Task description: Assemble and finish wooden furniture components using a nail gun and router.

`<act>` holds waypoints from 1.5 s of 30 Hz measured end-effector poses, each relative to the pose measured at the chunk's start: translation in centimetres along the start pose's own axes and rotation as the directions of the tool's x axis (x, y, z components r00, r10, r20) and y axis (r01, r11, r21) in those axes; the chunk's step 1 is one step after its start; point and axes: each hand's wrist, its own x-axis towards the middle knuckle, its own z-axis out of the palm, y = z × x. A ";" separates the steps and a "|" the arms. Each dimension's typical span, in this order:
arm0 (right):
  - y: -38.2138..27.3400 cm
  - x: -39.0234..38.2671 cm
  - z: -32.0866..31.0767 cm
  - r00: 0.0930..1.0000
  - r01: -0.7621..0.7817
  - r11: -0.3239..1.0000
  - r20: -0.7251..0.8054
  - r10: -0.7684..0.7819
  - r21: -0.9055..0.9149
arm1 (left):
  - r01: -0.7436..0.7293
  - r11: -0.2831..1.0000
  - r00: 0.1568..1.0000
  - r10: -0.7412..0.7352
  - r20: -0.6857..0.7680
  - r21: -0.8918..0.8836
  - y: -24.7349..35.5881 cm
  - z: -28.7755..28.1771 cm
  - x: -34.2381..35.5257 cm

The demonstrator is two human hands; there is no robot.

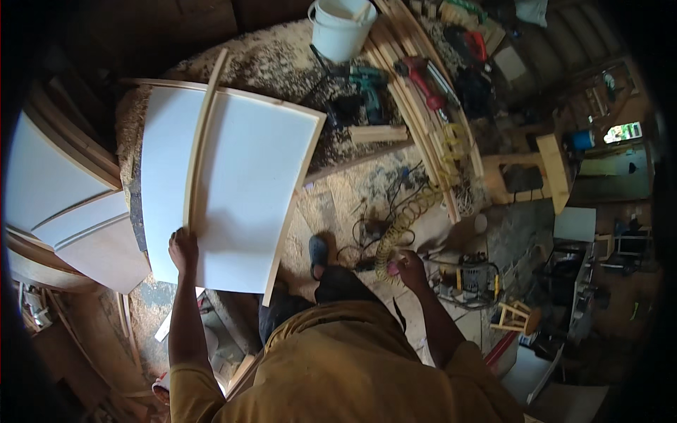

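My left hand (183,248) is closed around the lower end of a long pale wooden strip (206,130), which lies lengthwise across a white panel (247,183). The panel has wooden edging (303,162) along its top and right side. My right hand (410,268) is at the right, beside a coiled yellow air hose (391,236), closed on a small pinkish object that I cannot make out clearly.
A sawdust-strewn bench holds a white bucket (338,28), a teal drill (370,92), a red tool (423,81) and long battens (395,84). More panels (49,169) stand left. Cords, a machine (469,282) and a wooden stool (515,317) are on the right.
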 end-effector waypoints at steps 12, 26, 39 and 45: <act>12.2 -3.9 -0.2 0.882 -0.454 0.861 0.250 0.399 0.229 | 0.106 0.994 0.992 -0.103 0.067 -0.039 -3.6 -0.9 -7.4; 12.4 -17.9 5.9 0.748 -0.641 0.703 0.459 0.480 0.309 | 0.204 0.972 0.979 -0.206 -0.003 -0.120 -3.6 -4.7 -12.6; 6.6 -10.3 3.6 0.894 -0.334 0.934 0.356 0.272 0.125 | -0.050 0.939 0.999 0.040 -0.035 -0.340 7.7 -6.5 -22.8; 5.4 -7.0 5.3 0.817 -0.512 0.819 0.443 0.370 0.260 | -0.082 0.854 0.923 0.260 0.284 -0.514 11.2 -2.5 -26.9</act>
